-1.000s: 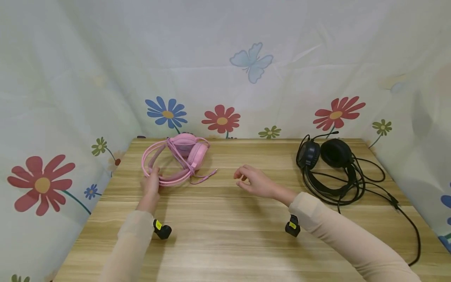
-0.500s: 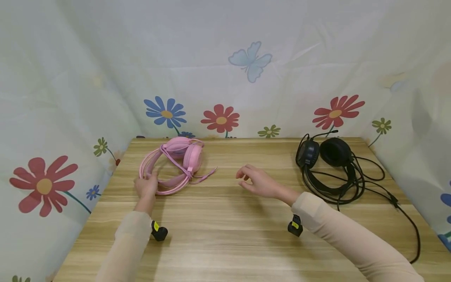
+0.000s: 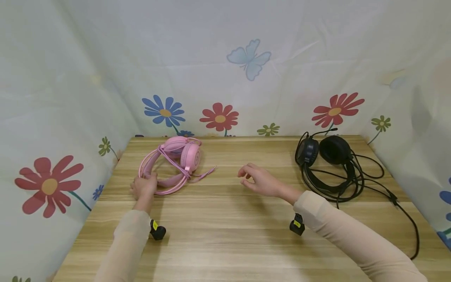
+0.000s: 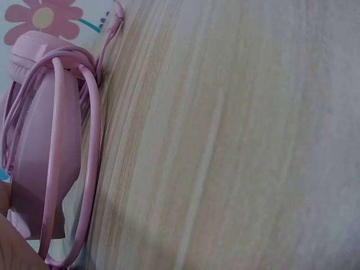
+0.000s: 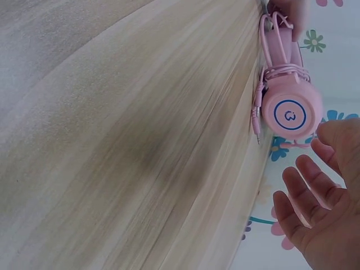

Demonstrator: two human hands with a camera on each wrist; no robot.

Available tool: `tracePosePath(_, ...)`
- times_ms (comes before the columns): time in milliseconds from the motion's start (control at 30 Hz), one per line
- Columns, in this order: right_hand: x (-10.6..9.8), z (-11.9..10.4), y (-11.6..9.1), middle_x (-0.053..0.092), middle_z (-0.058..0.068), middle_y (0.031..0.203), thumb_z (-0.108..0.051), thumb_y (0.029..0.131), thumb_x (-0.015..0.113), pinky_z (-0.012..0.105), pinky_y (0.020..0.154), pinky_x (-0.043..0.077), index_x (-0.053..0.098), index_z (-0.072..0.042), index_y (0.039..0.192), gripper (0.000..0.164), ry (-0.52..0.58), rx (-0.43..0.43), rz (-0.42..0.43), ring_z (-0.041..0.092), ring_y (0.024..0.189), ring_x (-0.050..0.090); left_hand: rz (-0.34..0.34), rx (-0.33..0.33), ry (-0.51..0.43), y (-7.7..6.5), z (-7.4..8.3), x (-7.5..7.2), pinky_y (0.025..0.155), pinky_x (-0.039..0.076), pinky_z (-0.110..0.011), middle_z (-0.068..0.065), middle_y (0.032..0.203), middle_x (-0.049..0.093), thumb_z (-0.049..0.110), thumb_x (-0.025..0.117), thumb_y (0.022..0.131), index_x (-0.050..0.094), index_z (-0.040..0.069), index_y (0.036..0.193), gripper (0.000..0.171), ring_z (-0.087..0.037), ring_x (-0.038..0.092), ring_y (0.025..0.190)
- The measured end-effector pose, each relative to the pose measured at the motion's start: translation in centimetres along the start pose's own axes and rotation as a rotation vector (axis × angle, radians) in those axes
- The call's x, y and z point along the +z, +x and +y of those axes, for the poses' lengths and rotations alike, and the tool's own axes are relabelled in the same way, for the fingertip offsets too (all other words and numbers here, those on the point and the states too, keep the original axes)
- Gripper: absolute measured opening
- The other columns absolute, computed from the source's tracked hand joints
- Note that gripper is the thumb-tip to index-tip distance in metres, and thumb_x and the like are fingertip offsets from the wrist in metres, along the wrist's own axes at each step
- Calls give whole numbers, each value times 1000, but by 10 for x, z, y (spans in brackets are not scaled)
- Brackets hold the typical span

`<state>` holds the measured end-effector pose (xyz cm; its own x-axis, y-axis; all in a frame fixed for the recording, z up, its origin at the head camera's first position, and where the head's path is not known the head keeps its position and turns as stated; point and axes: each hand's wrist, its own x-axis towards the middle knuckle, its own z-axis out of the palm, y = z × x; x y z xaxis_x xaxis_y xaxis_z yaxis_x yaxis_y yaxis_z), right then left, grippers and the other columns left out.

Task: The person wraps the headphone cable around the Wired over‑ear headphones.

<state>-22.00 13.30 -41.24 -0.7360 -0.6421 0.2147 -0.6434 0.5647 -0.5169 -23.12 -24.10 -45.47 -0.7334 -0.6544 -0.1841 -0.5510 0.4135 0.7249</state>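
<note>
A pink headset [image 3: 190,157] lies at the left of the table, its ear cups toward the back and its thin cable wound round the headband. My left hand [image 3: 143,187] grips the near left part of that headband, thumb on the inner side. In the left wrist view the headband's twin pink rods [image 4: 93,163] rise from my fingers at the lower left corner. The cable's plug [image 3: 210,171] points right. My right hand [image 3: 260,181] hovers near the middle with loosely bent fingers and holds nothing. The right wrist view shows a round logo on one ear cup [image 5: 289,115].
A black headset [image 3: 308,152] with a microphone boom lies at the back right. Its cable [image 3: 408,215] coils round it and trails along the right side of the wooden table [image 3: 225,243]. A flowered cloth [image 3: 197,51] hangs behind and at both sides.
My left hand has drawn the pink headset slightly left and nearer, and its ear cups have turned a little. My right hand has hardly moved. The black headset stays in place.
</note>
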Motion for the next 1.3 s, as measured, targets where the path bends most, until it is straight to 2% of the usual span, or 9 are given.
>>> tracePosePath(167, -1, 1, -1, 58, 12, 100, -11, 88, 59, 39, 81, 51, 57, -1, 105, 20, -15, -13, 0, 21, 91, 59, 3, 28, 13, 2, -1, 0, 101, 25, -51, -31, 129, 38, 43, 52, 83, 38, -9, 128, 71, -46, 30, 120)
tracePosePath(333, -1, 3, -3, 58, 10, 100, -11, 88, 59, 38, 81, 51, 57, -2, 105, 19, -27, -18, 4, 20, 90, 58, 14, 66, -25, 5, 0, 1, 104, 22, -50, -31, 130, 38, 40, 55, 83, 35, -8, 131, 71, -47, 30, 121)
tracePosePath(500, -2, 4, -5, 58, 10, 100, -11, 88, 60, 38, 81, 51, 57, -2, 105, 20, -34, -13, 9, 20, 91, 59, 38, 133, -71, 5, 1, 1, 107, 19, -48, -29, 134, 36, 34, 56, 82, 29, -6, 137, 73, -45, 29, 125)
tracePosePath(733, -4, 6, -9, 59, 13, 104, -13, 88, 60, 39, 83, 51, 57, -1, 109, 24, -21, -7, 2, 23, 93, 59, 57, 244, -74, 1, 5, -2, 108, 19, -49, -29, 137, 34, 29, 55, 84, 24, -5, 140, 73, -46, 28, 127)
tracePosePath(1067, -10, 9, -19, 59, 8, 105, -14, 88, 59, 35, 82, 50, 58, -4, 110, 24, -95, -27, 39, 24, 95, 59, 16, 416, -21, -7, 15, -7, 110, 17, -50, -25, 143, 29, 27, 53, 85, 21, 2, 144, 71, -41, 25, 132)
tracePosePath(1300, -19, 16, -29, 59, 9, 103, -13, 86, 62, 35, 80, 51, 60, -3, 108, 24, -143, -31, 99, 20, 92, 59, -42, 537, -53, -14, 23, -9, 111, 17, -49, -23, 145, 29, 29, 55, 87, 22, 3, 144, 72, -41, 25, 134)
